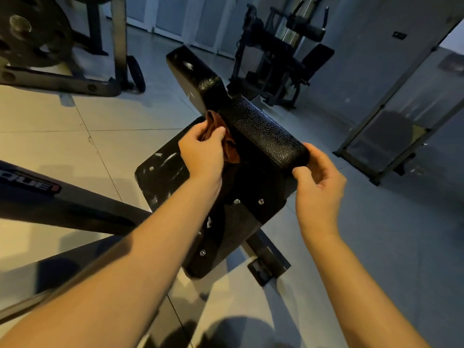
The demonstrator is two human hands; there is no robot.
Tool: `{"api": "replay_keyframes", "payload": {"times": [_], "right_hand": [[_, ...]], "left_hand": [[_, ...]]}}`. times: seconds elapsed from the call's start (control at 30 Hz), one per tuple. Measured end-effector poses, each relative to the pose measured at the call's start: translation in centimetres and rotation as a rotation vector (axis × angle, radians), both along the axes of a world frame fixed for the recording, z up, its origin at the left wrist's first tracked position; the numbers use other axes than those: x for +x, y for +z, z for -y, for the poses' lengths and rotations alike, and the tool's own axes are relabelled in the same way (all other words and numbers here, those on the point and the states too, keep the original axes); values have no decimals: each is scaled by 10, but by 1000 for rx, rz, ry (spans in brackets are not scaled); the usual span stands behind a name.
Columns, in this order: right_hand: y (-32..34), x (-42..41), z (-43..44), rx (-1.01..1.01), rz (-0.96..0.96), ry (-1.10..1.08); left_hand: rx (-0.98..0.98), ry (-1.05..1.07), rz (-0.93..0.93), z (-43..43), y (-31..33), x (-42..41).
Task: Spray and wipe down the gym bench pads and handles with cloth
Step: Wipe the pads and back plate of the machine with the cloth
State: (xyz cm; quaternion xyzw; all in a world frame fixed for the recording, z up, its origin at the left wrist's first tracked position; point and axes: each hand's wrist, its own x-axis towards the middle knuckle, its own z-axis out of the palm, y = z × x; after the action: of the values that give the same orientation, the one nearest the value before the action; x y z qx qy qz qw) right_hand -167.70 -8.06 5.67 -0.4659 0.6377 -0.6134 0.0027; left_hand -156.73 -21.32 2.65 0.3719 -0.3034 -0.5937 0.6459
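Over on the left, a weight plate point(32, 33) is sitting on its rack, well apart from the action. Moving in, the left hand point(203, 151) is bunching the brown cloth point(231, 149), fingers curled round it, and pressing it against the side of the textured pad point(261, 131), just above the bolted black board point(160, 172). At the pad's near end, the right hand point(319, 177) is pinching the tip between thumb and curled fingers, apparently steadying it. So this is looking like the wiping step, working the pad's flank. No spray bottle is showing. Next, I'd say, the cloth is going to want a pass over the top and the end, with the right hand shifting clear.
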Motion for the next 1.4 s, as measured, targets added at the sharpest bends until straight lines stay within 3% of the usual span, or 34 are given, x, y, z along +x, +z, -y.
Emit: {"api": "replay_keyframes", "payload": {"times": [0.23,0.47,0.6,0.77,1.0,1.1,1.27,1.4], "right_hand": [[2,0,0,-6,15,-3],[0,-1,1,-4,-4,-15],[0,0,1,-14,-10,-21],[-1,0,5,-27,3,-48],[3,3,3,-31,37,-8],[3,2,1,-30,25,5],[2,1,3,-34,40,-8],[2,-2,-1,-4,17,16]], "left_hand": [[-25,-237,-13,-99,-18,-29],[87,-149,-137,1,-6,-1],[78,-101,-130,-19,-6,-16],[75,-376,-104,-96,-25,-31],[230,-258,-271,10,-21,-17],[231,-276,-242,-9,-34,-36],[349,-608,-158,-60,-56,-60],[420,-532,-188,-42,-35,-44]]}}
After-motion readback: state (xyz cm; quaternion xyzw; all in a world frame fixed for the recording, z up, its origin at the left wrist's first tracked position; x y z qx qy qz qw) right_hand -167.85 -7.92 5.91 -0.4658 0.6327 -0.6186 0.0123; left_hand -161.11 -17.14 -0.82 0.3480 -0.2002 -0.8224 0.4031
